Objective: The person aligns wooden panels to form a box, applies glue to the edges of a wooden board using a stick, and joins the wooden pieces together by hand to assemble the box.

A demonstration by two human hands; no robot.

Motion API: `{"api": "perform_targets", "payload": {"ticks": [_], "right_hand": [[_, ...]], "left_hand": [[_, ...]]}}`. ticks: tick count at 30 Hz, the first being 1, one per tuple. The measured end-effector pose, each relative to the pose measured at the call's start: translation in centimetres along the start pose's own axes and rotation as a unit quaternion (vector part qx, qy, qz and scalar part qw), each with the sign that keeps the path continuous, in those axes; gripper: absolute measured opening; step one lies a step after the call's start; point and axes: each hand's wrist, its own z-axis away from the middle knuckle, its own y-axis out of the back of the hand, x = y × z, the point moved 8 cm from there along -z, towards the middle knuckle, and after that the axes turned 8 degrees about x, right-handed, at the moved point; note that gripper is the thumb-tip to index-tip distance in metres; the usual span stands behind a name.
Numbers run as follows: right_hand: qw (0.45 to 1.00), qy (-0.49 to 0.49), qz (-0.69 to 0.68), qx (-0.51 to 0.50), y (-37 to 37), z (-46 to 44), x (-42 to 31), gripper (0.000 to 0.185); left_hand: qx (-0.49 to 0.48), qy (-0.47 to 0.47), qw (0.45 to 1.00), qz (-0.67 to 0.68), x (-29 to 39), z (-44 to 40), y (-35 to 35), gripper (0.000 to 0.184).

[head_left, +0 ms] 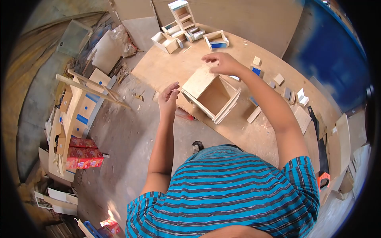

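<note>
A small open-fronted wooden box [200, 82] stands near the edge of the wooden worktable [158, 65], its hollow side facing me. Just left of the box, my left hand [168, 101] is raised with its fingers loosely bent and apart, holding nothing that I can see. My right hand [224, 64] reaches over the far right corner of the box, fingers curved and the thumb apart from them. Whether its fingertips touch the wood, I cannot tell.
Small wooden frames [182, 18] and an open tray [166, 42] stand at the table's far end. Several wood blocks [279, 79] lie along the right. An orange-handled saw [324, 180] is at lower right. Red cartons [83, 152] sit on the left, beside leaning boards.
</note>
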Motion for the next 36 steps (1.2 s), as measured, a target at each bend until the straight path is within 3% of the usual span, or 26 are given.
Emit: {"api": "perform_targets", "payload": {"ticks": [1, 4, 7, 10, 25, 28, 30, 36], "right_hand": [[0.997, 0.071, 0.019, -0.025, -0.2, 0.4, -1.7, 0.066], [0.960, 0.127, 0.184, -0.167, -2.9, 1.4, -3.1, 0.092], [0.940, 0.076, 0.268, -0.195, -3.7, 1.5, -3.6, 0.096], [0.944, 0.077, 0.250, -0.201, -4.3, 0.9, -3.1, 0.095], [0.967, 0.117, 0.168, -0.153, -2.6, 1.0, -3.7, 0.080], [0.993, 0.032, 0.002, -0.110, 1.6, 0.5, -3.7, 0.065], [0.993, -0.005, -0.039, -0.111, 3.1, -0.1, -0.9, 0.058], [0.995, -0.013, -0.036, -0.092, 3.0, 0.5, 1.2, 0.032]], "left_hand": [[-0.011, -0.016, 1.000, 0.006, -0.2, -0.1, 0.0, 0.030], [-0.032, -0.040, 0.998, 0.022, -0.9, 0.0, 0.2, 0.033], [-0.035, -0.022, 0.999, 0.033, -1.1, 0.6, 0.0, 0.034], [-0.041, -0.013, 0.998, 0.035, -1.4, 0.8, -0.1, 0.034], [-0.006, -0.029, 0.999, 0.044, -1.2, 1.0, -0.2, 0.030], [0.001, -0.057, 0.998, 0.030, -0.7, 1.0, 0.0, 0.031], [0.004, -0.082, 0.997, 0.013, -0.3, 1.1, 0.0, 0.034], [-0.033, -0.259, 0.935, -0.239, 5.9, 3.4, -2.9, 0.062]]}}
